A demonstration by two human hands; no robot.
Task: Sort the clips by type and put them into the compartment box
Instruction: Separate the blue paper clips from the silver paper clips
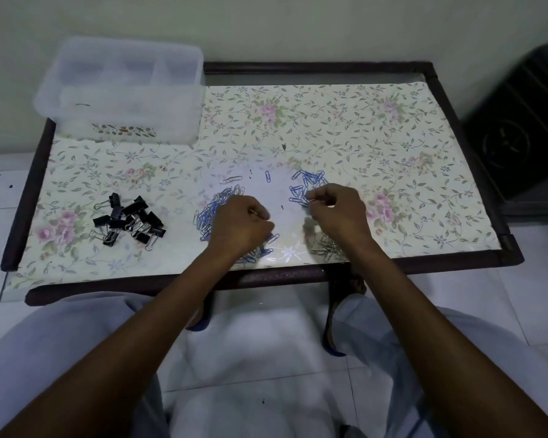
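A clear plastic compartment box stands at the table's back left. Black binder clips lie in a heap at the front left. A mixed pile of blue and silver paper clips lies mid-table, partly under my left hand, whose fingers are curled over it; what they hold is hidden. A pile of blue paper clips lies right of centre. My right hand pinches at its near edge. Silver paper clips lie under my right wrist. Two single clips lie between the piles.
The low table has a floral cover and a dark frame. A dark object stands on the floor to the right. My legs lie under the table's front edge, on white floor tiles.
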